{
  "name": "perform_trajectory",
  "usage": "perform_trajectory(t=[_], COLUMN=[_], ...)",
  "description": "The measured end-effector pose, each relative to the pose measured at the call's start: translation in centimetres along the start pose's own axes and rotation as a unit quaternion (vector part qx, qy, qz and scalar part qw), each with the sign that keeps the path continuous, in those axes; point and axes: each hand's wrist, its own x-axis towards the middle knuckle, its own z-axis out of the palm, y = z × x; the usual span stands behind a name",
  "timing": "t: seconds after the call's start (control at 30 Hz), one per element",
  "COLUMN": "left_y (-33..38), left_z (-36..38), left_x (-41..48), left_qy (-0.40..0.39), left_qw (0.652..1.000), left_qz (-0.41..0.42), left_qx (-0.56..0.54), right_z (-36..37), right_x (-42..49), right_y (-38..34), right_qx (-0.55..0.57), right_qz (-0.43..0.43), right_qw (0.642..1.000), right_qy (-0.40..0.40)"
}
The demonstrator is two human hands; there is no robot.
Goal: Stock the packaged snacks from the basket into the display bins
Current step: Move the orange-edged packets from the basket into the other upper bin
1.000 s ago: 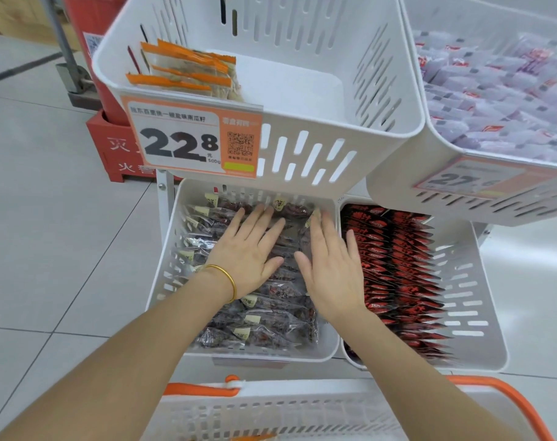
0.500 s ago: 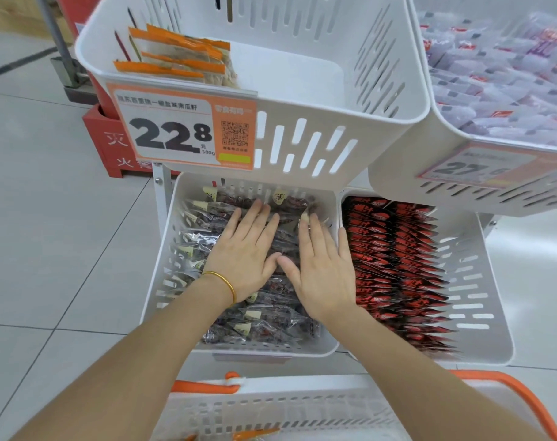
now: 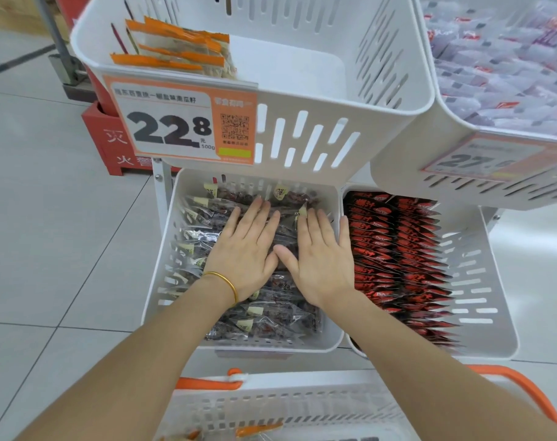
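A red stand with white characters is standing on the tiled floor at the far left. Beside it, an orange and white price tag reading 22.8 is hanging on the front of the upper left display bin, where a few orange-edged packets are leaning in the back left corner. Below, the lower left display bin is holding rows of dark, clear-wrapped snack packets. The left hand, wearing a gold bangle at the wrist, is lying flat on these packets with fingers straight and together, gripping nothing. The right hand is resting just beside it on the same packets, also flat and spread, its thumb touching the left hand's thumb. To the right, the lower right display bin is carrying overlapping red and black packets. Above it, the upper right display bin is showing pale wrapped packets and a blurred price tag. At the bottom edge, the white basket with orange handles is sitting under the forearms, with an orange-edged packet partly showing inside.
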Motion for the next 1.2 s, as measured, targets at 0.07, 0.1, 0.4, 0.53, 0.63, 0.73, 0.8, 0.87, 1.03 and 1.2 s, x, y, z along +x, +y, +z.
perform_trajectory(t=[0.07,0.1,0.4,0.53,0.63,0.73,0.8,0.87,1.03,1.2], left_y=[-0.1,-0.1,1.0,2.1,3.2,4.2,4.8,5.5,7.0,7.6], left_z=[0.2,0.2,-5.8,-10.6,-13.2,-15.2,-16.3,-17.7,-18.6,-16.9], left_x=[-0.1,0.0,-0.5,-6.6,-12.7,-18.2,-20.8,-22.8,-26.7,-27.2], left_qy=[-0.002,-0.009,-0.111,-0.118,-0.085,-0.122,-0.150,-0.176,-0.232,-0.267], left_qw=[1.000,1.000,0.992,0.986,0.990,0.988,0.986,0.983,0.973,0.961], left_qz=[0.002,0.002,-0.063,-0.079,-0.073,-0.075,-0.062,-0.044,0.001,-0.050], left_qx=[0.003,0.007,-0.023,-0.086,-0.090,-0.062,-0.037,-0.022,0.000,-0.049], right_z=[-0.1,-0.1,-4.9,-6.6,-6.8,-5.0,-2.4,0.6,4.1,6.4], right_x=[-0.2,-0.3,-6.3,-12.9,-18.0,-22.7,-24.5,-25.6,-26.0,-24.5], right_y=[-0.1,0.1,1.6,1.5,0.4,-0.8,-1.5,-2.0,-3.6,-6.7], right_qx=[-0.007,-0.012,0.141,0.283,0.358,0.384,0.355,0.320,0.367,0.460], right_qz=[-0.001,-0.006,-0.016,-0.047,-0.080,-0.080,-0.083,-0.077,0.054,0.186], right_qw=[1.000,1.000,0.986,0.949,0.909,0.917,0.928,0.925,0.877,0.810], right_qy=[-0.013,-0.020,0.088,0.131,0.197,0.070,-0.079,-0.189,-0.304,-0.312])
